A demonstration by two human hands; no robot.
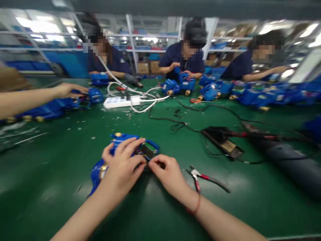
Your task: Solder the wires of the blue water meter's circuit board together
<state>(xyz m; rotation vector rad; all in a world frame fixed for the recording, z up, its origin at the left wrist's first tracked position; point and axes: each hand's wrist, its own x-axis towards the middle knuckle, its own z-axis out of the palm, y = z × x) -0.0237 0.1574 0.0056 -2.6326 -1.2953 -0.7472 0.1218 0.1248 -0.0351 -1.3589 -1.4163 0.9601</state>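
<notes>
A blue plastic device with brass fittings lies on the green table in front of me, its housing showing a dark display and a green circuit board. Over its body spreads my left hand, thumb and index finger pinched together at the near edge of the housing. Right beside it, my right hand pinches with thumb and index finger at the same spot. Whatever is between the fingertips is too small and hidden to make out. Cutting pliers with red and black handles rest just right of my right hand.
A soldering iron stand sits to the right, near a dark grey cylindrical object. A white power strip and cables lie farther back. Blue devices line the far side, where co-workers sit; another person's arm reaches in from the left.
</notes>
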